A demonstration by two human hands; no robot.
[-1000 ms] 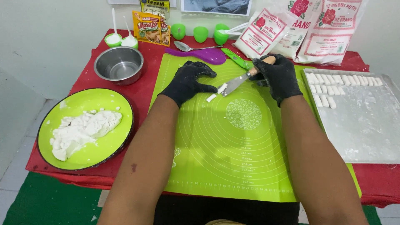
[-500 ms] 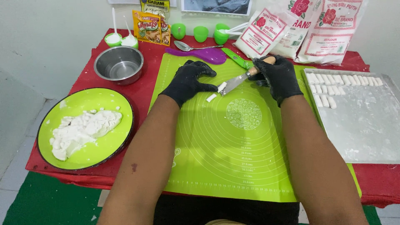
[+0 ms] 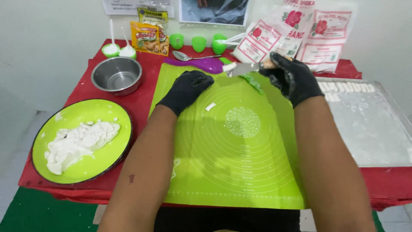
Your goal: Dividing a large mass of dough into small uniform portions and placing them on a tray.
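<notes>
A knife [image 3: 242, 68] is gripped in the closed right hand [image 3: 291, 78] at 12 o'clock on the green mat [image 3: 240, 172], a cut dough piece [image 3: 210, 106] lies just beside the loosely curled, empty left hand [image 3: 188, 89], and a transfer of that piece is judged to be called for.

Black, seemingly rubber gloves on left hand [image 3: 187, 89] and right hand [image 3: 291, 77].

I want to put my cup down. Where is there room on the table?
The near half of the green mat, between the two arms, lies bare. The tray's floured middle is free too. The back edge is crowded: cups, spoon, packets, steel bowl.
</notes>
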